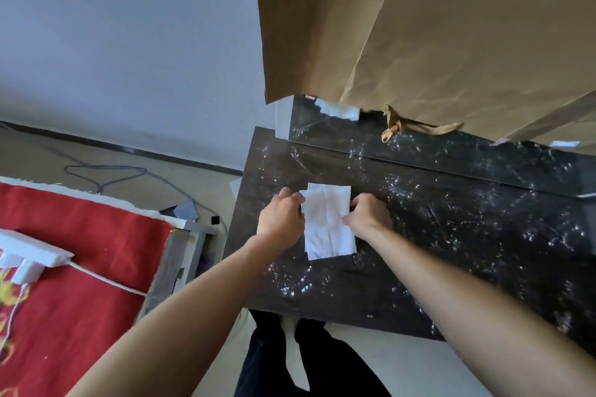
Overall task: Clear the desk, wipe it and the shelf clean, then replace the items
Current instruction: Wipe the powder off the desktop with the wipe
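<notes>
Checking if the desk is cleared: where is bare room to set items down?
The desk is bare, though speckled white, right of the right hand up to the shelf, and along its near edge below the paper towel. Crowded only left of centre, where the left hand and right hand pinch the towel. A brown strip lies on the shelf.

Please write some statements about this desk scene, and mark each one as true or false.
1. The left hand and right hand both pinch the white tissue. True.
2. The dark desk is spotless. False: white specks are scattered over it.
3. A red blanket lies at the person's left. True.
4. The white tissue is crumpled into a ball. False: it is spread out as a flat sheet.
</notes>
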`<state>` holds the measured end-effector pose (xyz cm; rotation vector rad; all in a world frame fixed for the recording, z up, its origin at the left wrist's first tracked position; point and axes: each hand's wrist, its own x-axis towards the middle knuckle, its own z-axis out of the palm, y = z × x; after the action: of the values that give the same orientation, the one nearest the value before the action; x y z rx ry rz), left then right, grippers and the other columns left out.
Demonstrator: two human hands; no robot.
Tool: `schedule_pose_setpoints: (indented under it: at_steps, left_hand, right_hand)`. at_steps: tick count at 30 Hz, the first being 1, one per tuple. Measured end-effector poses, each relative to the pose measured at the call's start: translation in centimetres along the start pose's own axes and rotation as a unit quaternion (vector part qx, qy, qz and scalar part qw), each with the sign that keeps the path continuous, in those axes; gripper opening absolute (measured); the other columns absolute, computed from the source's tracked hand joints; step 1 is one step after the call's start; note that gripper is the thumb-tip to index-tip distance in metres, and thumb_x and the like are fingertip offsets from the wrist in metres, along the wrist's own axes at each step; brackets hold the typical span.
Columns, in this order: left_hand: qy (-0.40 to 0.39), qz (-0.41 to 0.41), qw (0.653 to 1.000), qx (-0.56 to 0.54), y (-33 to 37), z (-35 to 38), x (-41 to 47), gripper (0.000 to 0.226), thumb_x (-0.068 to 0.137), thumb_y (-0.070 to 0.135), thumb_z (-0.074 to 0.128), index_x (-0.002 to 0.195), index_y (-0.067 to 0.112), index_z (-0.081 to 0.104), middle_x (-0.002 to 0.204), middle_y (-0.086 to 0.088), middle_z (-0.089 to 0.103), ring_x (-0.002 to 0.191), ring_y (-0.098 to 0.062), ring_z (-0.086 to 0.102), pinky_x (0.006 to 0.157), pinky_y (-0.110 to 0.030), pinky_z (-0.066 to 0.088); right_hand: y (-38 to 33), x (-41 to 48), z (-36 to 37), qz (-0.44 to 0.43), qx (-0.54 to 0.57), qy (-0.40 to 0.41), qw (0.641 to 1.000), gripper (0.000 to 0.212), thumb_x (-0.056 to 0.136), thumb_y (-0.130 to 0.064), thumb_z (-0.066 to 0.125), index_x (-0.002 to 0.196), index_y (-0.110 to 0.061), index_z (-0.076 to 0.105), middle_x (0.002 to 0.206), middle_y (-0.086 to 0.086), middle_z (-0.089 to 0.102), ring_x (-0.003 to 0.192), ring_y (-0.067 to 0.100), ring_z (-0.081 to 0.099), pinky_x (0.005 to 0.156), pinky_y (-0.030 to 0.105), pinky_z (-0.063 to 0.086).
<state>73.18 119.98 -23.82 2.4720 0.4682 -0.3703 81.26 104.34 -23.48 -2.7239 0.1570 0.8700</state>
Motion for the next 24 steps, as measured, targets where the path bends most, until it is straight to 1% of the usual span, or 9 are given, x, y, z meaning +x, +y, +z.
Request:
schedule_pose_setpoints:
  at_steps: [2,6,8,11,13,16,19,21,24]
  left_hand:
    - [-0.012,0.006,0.999,0.053,0.2,-0.2,1.8,0.046,0.090,0.024,0.058,0.134,0.020,0.046,0.126,-0.003,0.045,0.116,-0.023,0.046,0.082,-0.040,0.051]
    - [-0.038,0.038,0.987,0.152,0.8,0.1,4.4,0.069,0.082,0.042,0.069,0.140,0.021,0.036,0.128,-0.006,0.040,0.119,-0.024,0.040,0.086,-0.039,0.050]
    - [-0.040,0.041,0.988,0.146,1.2,0.6,5.1,0.053,0.082,0.039,0.070,0.128,0.022,0.049,0.124,-0.004,0.043,0.115,-0.023,0.040,0.084,-0.039,0.050]
    - [-0.017,0.054,0.993,0.105,1.9,1.2,5.1,0.013,0.087,0.022,0.064,0.100,0.023,0.065,0.118,0.001,0.051,0.110,-0.020,0.043,0.080,-0.037,0.052]
    - [0.035,0.094,0.992,0.082,2.0,1.1,4.4,0.010,0.083,0.013,0.063,0.092,0.018,0.065,0.109,0.000,0.055,0.103,-0.021,0.048,0.072,-0.037,0.053]
    - [0.118,0.244,0.961,0.056,1.5,1.0,2.3,0.010,0.068,0.002,0.061,0.074,0.010,0.061,0.080,-0.004,0.058,0.074,-0.026,0.054,0.051,-0.027,0.044]
    - [0.081,0.351,0.929,0.081,0.3,2.1,-0.8,0.013,0.065,0.009,0.047,0.071,0.013,0.057,0.074,-0.002,0.056,0.067,-0.024,0.051,0.049,-0.028,0.044]
    - [0.050,0.360,0.928,0.085,-0.7,2.9,-2.6,0.018,0.067,0.011,0.047,0.078,0.015,0.060,0.079,-0.001,0.057,0.072,-0.024,0.053,0.052,-0.030,0.047]
    - [0.070,0.294,0.952,0.056,-2.1,2.7,-4.5,0.021,0.069,0.014,0.047,0.083,0.016,0.062,0.086,0.000,0.058,0.077,-0.022,0.055,0.053,-0.028,0.048]
  right_hand:
    - [0.1,0.3,0.4,-0.009,0.054,-0.010,0.998,0.006,0.074,-0.011,0.064,0.078,-0.015,0.064,0.079,0.002,0.067,0.070,0.022,0.061,0.054,0.025,0.042]
    - [1.4,0.5,0.8,-0.066,0.099,-0.007,0.993,0.014,0.076,-0.008,0.058,0.073,-0.021,0.062,0.074,-0.003,0.062,0.070,0.018,0.059,0.053,0.026,0.041]
    - [1.9,0.9,1.0,-0.079,0.115,-0.018,0.990,0.012,0.074,-0.011,0.062,0.077,-0.023,0.061,0.076,-0.005,0.061,0.071,0.016,0.059,0.056,0.028,0.045]
    - [2.2,1.5,0.9,-0.110,0.123,-0.004,0.986,0.010,0.074,-0.013,0.066,0.075,-0.021,0.060,0.070,-0.006,0.059,0.066,0.017,0.057,0.053,0.027,0.040]
    - [2.4,1.9,0.6,-0.143,0.142,0.027,0.979,0.010,0.074,-0.004,0.063,0.068,-0.012,0.060,0.066,0.001,0.059,0.064,0.023,0.056,0.053,0.029,0.037]
    - [3.7,1.6,-0.1,-0.245,0.132,0.071,0.958,0.018,0.071,0.010,0.057,0.069,-0.006,0.065,0.076,0.006,0.063,0.072,0.024,0.059,0.061,0.034,0.048]
    - [6.3,0.9,-0.7,-0.328,-0.003,0.052,0.943,0.028,0.073,0.014,0.054,0.075,-0.010,0.070,0.104,0.002,0.062,0.095,0.021,0.059,0.071,0.037,0.051]
    - [7.5,0.7,-1.0,-0.325,-0.089,0.061,0.940,0.032,0.076,0.011,0.053,0.081,-0.014,0.072,0.117,-0.002,0.059,0.107,0.021,0.053,0.070,0.040,0.052]
    - [6.4,0.2,-1.6,-0.337,-0.070,0.115,0.932,0.024,0.080,0.002,0.057,0.088,-0.015,0.071,0.117,-0.003,0.060,0.108,0.022,0.053,0.065,0.041,0.053]
